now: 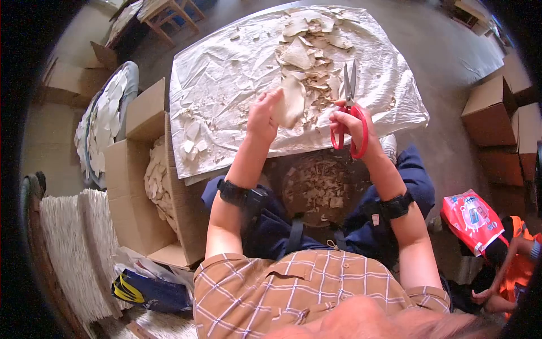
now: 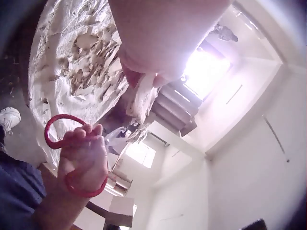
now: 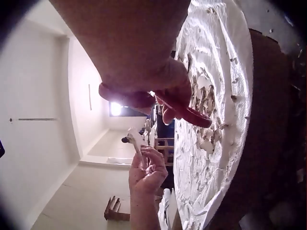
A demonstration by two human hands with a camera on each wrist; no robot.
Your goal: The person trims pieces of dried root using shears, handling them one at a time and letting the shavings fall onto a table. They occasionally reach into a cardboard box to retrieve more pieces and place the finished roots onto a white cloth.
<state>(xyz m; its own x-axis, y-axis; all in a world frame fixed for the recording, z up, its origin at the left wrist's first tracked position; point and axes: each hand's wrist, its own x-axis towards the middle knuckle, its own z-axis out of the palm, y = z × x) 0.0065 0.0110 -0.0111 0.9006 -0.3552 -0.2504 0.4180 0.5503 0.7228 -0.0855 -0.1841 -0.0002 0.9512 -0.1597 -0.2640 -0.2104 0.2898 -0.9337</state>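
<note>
Over the sheet-covered table, my left hand [image 1: 263, 117] pinches a flat, cream-coloured piece [image 1: 292, 103] by its left edge, with the thumb and fingers on either side. The left wrist view shows this piece [image 2: 142, 98] nearly edge-on, thin and pale. To its right, my right hand [image 1: 355, 123] grips a pair of red-handled scissors [image 1: 349, 95], fingers through the loops. Their blades point away from me, slightly apart, with nothing between them. Beyond both hands lies a heap of similar broken pieces [image 1: 297, 53] and trimmings.
A crumpled white sheet [image 1: 226, 73] covers the table. Below its near edge, between the knees, sits a round container of scraps [image 1: 319, 186]. A cardboard box [image 1: 132, 192] holding pale pieces stands left; more boxes [image 1: 490, 113] and a red packet [image 1: 473, 220] are at right.
</note>
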